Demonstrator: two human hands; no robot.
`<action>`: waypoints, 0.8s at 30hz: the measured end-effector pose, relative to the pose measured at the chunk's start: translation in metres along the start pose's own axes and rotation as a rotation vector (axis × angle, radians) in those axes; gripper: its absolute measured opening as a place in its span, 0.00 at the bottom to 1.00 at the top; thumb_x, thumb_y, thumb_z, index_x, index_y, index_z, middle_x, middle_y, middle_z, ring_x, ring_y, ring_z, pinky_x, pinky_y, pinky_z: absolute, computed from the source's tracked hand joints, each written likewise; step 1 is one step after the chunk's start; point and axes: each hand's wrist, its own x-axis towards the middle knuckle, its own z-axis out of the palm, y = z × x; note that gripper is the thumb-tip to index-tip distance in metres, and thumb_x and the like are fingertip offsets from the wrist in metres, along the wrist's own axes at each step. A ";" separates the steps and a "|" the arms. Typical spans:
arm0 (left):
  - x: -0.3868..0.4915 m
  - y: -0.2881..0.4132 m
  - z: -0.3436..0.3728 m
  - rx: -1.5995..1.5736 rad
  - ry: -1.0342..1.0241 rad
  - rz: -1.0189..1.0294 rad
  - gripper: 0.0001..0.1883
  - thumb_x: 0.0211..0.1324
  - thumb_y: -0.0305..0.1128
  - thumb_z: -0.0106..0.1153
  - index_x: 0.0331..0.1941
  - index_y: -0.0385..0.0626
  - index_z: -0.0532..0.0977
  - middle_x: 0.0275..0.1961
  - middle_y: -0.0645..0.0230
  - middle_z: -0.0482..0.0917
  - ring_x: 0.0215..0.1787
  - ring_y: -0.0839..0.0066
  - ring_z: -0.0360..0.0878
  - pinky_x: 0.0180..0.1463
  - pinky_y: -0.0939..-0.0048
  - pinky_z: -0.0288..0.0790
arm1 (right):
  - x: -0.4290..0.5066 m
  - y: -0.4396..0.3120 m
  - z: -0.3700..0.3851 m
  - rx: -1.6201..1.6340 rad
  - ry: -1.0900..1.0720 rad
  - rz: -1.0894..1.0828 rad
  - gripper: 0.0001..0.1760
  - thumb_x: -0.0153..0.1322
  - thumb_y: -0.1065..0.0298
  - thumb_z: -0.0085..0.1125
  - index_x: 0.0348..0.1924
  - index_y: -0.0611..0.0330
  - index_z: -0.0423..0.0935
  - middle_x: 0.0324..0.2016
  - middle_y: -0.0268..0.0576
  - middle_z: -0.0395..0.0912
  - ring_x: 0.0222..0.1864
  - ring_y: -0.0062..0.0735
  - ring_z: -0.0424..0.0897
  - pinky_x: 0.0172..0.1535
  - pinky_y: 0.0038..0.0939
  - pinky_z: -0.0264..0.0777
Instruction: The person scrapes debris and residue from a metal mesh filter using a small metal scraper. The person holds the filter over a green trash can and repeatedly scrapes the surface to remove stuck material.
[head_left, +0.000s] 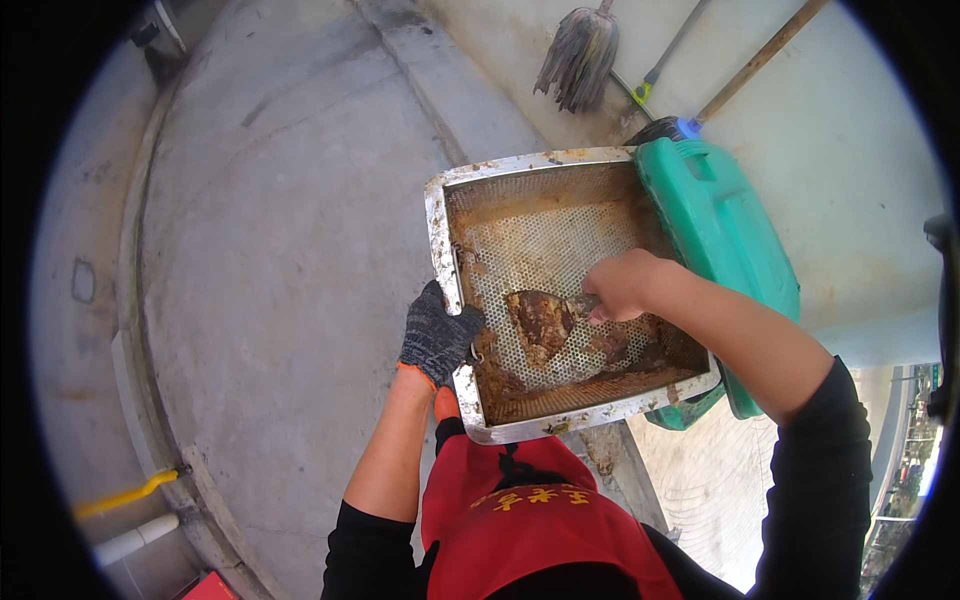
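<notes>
A square metal basket with a perforated bottom (559, 232) lies before me, its rim and walls coated with brown grime. My left hand (441, 334), in a dark grey knit glove with an orange cuff, grips the basket's left rim. Inside the basket, my bare right hand (626, 285) is closed around the handle of a scraper (541, 322), whose broad flat blade is covered with brown residue and rests near the bottom. The handle is mostly hidden by my fingers. More brown residue sticks to the bottom below my right hand.
A green plastic bin lid (739, 225) stands at the basket's right, with part of a green bin below. Behind are a rag mop (581, 56) and a wooden handle (757, 64) against the wall. A yellow pipe (124, 495) and a white pipe (139, 538) are at lower left.
</notes>
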 end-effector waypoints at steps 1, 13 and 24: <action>-0.001 0.002 0.000 -0.040 -0.010 -0.029 0.19 0.49 0.32 0.65 0.44 0.34 0.75 0.34 0.50 0.83 0.34 0.60 0.83 0.39 0.60 0.76 | 0.008 -0.004 0.001 0.033 -0.001 -0.014 0.26 0.72 0.43 0.59 0.51 0.55 0.81 0.47 0.47 0.83 0.52 0.49 0.81 0.52 0.45 0.76; -0.010 0.007 0.009 -0.057 0.107 0.028 0.20 0.53 0.32 0.63 0.49 0.36 0.75 0.40 0.50 0.84 0.41 0.55 0.84 0.46 0.59 0.76 | 0.046 -0.014 0.030 0.175 0.177 -0.088 0.29 0.72 0.37 0.55 0.37 0.59 0.82 0.34 0.54 0.83 0.41 0.57 0.82 0.46 0.49 0.75; -0.007 0.003 0.007 0.036 0.152 0.054 0.20 0.52 0.35 0.63 0.47 0.37 0.76 0.38 0.47 0.83 0.40 0.47 0.82 0.43 0.54 0.75 | -0.003 -0.003 0.032 0.159 0.280 -0.178 0.28 0.72 0.37 0.53 0.35 0.56 0.81 0.28 0.51 0.82 0.36 0.56 0.82 0.42 0.51 0.75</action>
